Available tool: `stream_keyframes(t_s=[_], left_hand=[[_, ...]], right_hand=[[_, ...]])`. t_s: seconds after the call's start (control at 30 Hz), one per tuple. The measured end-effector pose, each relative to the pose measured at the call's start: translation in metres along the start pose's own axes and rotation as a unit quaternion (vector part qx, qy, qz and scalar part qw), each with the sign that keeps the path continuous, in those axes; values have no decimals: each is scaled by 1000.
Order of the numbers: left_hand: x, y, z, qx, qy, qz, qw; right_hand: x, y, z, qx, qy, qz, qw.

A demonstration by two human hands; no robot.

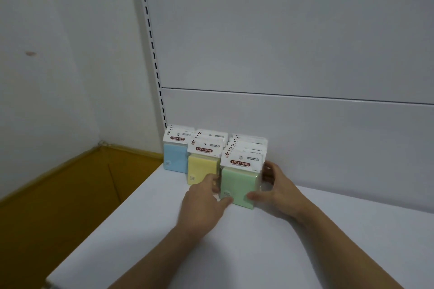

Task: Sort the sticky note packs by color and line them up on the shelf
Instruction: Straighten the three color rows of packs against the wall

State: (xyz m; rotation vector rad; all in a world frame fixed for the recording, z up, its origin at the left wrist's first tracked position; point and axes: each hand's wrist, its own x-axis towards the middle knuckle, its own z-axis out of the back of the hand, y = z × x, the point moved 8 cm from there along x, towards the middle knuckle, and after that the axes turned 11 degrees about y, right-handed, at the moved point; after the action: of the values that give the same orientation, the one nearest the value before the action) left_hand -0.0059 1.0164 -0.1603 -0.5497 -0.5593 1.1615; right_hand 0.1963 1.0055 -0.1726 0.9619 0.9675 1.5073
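— White metal shelf board [305,241], rear corner: what do we record?
— Front green film-wrapped sticky note pack [239,183] stands upright, heading its row beside yellow packs [199,169] and blue packs [175,157]. Left hand [204,204] and right hand [277,190] clasp its opposite sides, thumbs on its face.
— Handling?
— We judge it light, stiff, film slippery; grip low on the sides.

"STICKY NOTE" reads on the white header cards of the blue pack [175,157], yellow pack [199,169] and green pack [238,185].

White shelf [305,241], blue packs [175,158], yellow packs [199,169], green packs [239,184] standing on it
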Motion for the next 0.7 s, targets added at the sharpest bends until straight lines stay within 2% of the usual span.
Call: stream_keyframes(t_s=[0.1, 0.17, 0.23, 0.3, 0.37, 0.43, 0.5, 0.6, 0.7], left_hand=[[0, 4, 20, -4, -13, -10, 1000], [2, 13, 37, -3, -33, -12, 999], [5, 25, 52, -15, -46, -6, 999], [11, 38, 65, -39, -49, -2, 998], [20, 47, 73, -54, -37, -2, 998], [30, 53, 79, -57, -22, -7, 998], [39, 55, 79, -64, -5, -13, 998], [47, 58, 72, -88, 32, -30, 995], [55, 63, 65, -123, 76, -46, 988]], right_hand=[[-9, 13, -1, -3, -7, 21, 1000], [-17, 22, 1, -22, -43, 6, 999], [-28, 34, 16, -69, -152, -13, 986], [-48, 62, 29, -94, -294, 40, 950], [-65, 99, 19, -114, -367, 105, 917], [-64, 123, -15, -124, -333, 129, 926], [-50, 127, -62, -119, -239, 109, 957], [-23, 106, -127, -127, -108, 11, 986], [-10, 87, -152, -102, -84, -69, 989]])
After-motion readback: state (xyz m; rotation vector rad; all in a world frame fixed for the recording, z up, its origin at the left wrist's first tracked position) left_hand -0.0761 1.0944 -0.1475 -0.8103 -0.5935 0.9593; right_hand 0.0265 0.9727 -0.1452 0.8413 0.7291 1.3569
